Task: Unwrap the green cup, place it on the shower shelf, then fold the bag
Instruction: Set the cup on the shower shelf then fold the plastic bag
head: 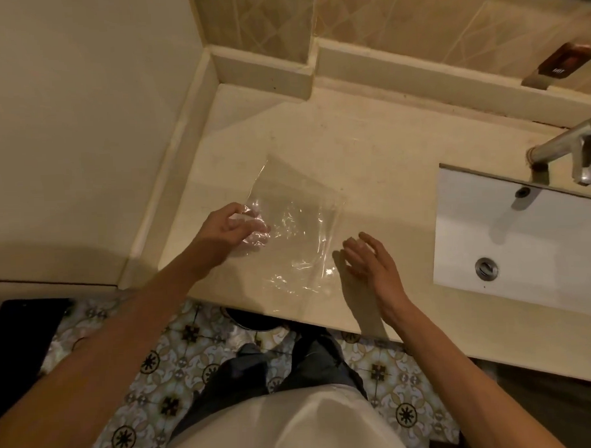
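A clear plastic bag (297,223) lies flat on the beige counter (368,142), crinkled at its near end. My left hand (230,228) pinches the bag's left edge between thumb and fingers, some fingers under the film. My right hand (370,261) hovers with fingers spread just off the bag's right near corner, holding nothing. No green cup is in view.
A white sink (525,244) with a metal tap (568,147) lies to the right. A wall and raised ledge (263,69) border the counter at left and back. Patterned floor tiles (178,371) and a dark bin rim (254,318) show below the counter edge.
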